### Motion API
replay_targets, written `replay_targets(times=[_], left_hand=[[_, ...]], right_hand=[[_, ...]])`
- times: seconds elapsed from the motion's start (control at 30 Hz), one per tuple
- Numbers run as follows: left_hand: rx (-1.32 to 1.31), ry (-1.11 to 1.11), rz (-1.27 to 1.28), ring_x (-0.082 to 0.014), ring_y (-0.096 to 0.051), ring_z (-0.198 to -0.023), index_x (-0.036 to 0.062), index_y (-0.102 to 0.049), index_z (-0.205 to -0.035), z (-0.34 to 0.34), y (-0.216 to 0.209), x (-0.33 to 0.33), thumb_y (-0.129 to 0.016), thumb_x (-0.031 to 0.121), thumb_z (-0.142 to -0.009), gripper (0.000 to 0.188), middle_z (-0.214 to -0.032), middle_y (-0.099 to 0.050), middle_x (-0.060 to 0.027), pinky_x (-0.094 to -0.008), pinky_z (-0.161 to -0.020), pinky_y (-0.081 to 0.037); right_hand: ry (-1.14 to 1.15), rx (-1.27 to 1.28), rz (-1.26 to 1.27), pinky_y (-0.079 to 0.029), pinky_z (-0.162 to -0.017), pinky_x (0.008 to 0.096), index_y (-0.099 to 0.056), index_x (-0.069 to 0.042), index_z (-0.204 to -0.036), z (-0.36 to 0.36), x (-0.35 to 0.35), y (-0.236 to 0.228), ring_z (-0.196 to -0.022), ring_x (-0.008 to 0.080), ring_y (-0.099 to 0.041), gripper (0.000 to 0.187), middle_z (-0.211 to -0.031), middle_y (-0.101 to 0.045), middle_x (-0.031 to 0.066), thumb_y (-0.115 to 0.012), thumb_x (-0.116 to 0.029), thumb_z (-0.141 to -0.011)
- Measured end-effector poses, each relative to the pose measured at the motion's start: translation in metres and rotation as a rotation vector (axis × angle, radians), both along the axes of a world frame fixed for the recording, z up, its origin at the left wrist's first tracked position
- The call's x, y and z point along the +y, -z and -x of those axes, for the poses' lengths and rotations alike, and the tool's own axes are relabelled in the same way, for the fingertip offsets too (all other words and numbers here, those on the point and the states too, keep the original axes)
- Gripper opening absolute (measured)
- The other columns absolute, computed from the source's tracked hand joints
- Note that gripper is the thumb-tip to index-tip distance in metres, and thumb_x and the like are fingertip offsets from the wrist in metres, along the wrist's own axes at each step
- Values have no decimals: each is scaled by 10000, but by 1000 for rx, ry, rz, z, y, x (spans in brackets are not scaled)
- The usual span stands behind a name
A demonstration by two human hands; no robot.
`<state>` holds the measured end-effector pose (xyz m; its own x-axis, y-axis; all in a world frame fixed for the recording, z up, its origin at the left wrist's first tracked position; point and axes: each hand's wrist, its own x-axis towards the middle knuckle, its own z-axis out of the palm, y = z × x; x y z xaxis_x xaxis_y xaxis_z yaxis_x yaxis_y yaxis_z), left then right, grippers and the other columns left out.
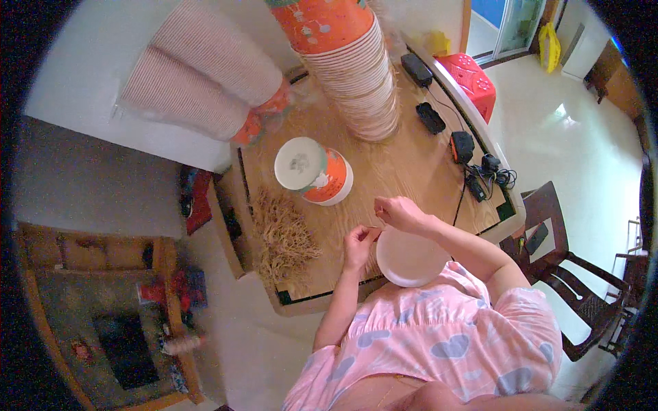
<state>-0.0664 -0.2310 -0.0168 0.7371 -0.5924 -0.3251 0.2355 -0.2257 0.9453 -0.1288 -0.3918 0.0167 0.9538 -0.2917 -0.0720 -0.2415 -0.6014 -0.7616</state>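
At the table's near edge, my left hand [360, 245] is closed with its fingertips pinched together. Just beyond and to its right, my right hand [399, 214] is pinched closed too. Whatever lies between the fingers is too small to make out. Below my right wrist, against my body, sits a round white paper tub [411, 260], seen from one end. A bundle of tan, straw-like strands [284, 233] lies left of my hands. Farther off stands an orange and white paper bucket [331, 179] with a pale round end facing up.
A tall stack of nested paper buckets [356, 82] rises at the table's far side. Plastic-wrapped bucket stacks [188, 92] lean at the far left. Black chargers and cables [473, 185] lie along the right edge. Beyond are a red stool [469, 82] and a dark wooden chair [572, 281].
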Motion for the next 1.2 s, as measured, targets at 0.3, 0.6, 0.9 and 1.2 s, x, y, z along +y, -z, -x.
replay_targets(times=[0.3,0.6,0.9,1.2], left_hand=[[-198,133,38,-96,-570,-684,56,-609,-859,-13,-4,10,-574,23,-846,49,-771,-609,5,-230,-627,-462],[-461,297,-37,-50,-492,-653,45,-597,-810,-16,-16,11,-602,-36,-772,89,-733,-561,38,-205,-590,-406],[-258,317,119,5,-392,-596,70,-551,-740,-25,-11,17,-491,-110,-757,191,-652,-467,85,-166,-523,-294],[-502,385,-34,-79,-449,-614,20,-630,-737,-27,-20,15,-536,-106,-707,160,-699,-472,14,-221,-551,-359]], right_hand=[[36,-60,-6,-456,-581,434,-540,-58,-817,10,5,13,-680,358,-588,114,-723,-603,149,-559,-170,-810],[12,-3,4,-472,-624,425,-568,-55,-816,8,5,18,-741,341,-601,144,-770,-619,139,-542,-197,-819],[1,-61,-10,-469,-620,424,-563,-56,-825,9,5,18,-743,341,-599,127,-769,-620,131,-559,-182,-812],[63,-52,-45,-458,-584,416,-544,-54,-817,9,5,16,-696,344,-592,90,-736,-606,132,-539,-143,-810]])
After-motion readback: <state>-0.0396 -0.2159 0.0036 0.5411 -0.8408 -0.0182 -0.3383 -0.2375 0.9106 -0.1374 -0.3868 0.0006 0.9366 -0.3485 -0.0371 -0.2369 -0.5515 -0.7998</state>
